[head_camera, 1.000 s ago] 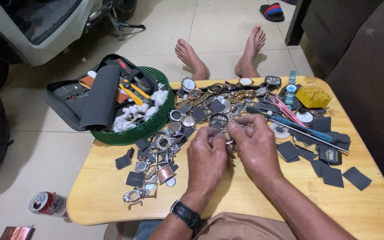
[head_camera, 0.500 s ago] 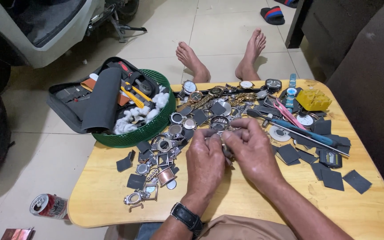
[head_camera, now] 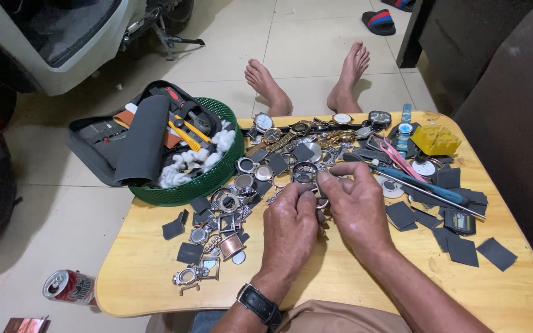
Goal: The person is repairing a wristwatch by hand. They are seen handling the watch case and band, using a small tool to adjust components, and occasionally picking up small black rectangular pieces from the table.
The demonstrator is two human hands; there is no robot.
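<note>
The small metal watch part is a pale, silvery piece, pinched between the fingertips of both hands just above the middle of the wooden table; most of it is covered by the fingers, so its exact shape cannot be made out. To the far left of the table, on the tiled floor, lies a crushed drink can. A green plastic basket overlaps the table's left rear corner, holding a dark rolled mat, yellow-handled tools and white cotton wads; what lies beneath them is hidden. On the table left of the hands sits a scatter of watch cases and dark square pads. The left hand, a black watch on its wrist, closes thumb and forefinger on the part. The right hand meets it from the other side, fingertips clenched on the same piece. Right of the hands lies a blue-handled tool, and behind it a yellow block. The table's near edge is cut off by the person's lap.
</note>
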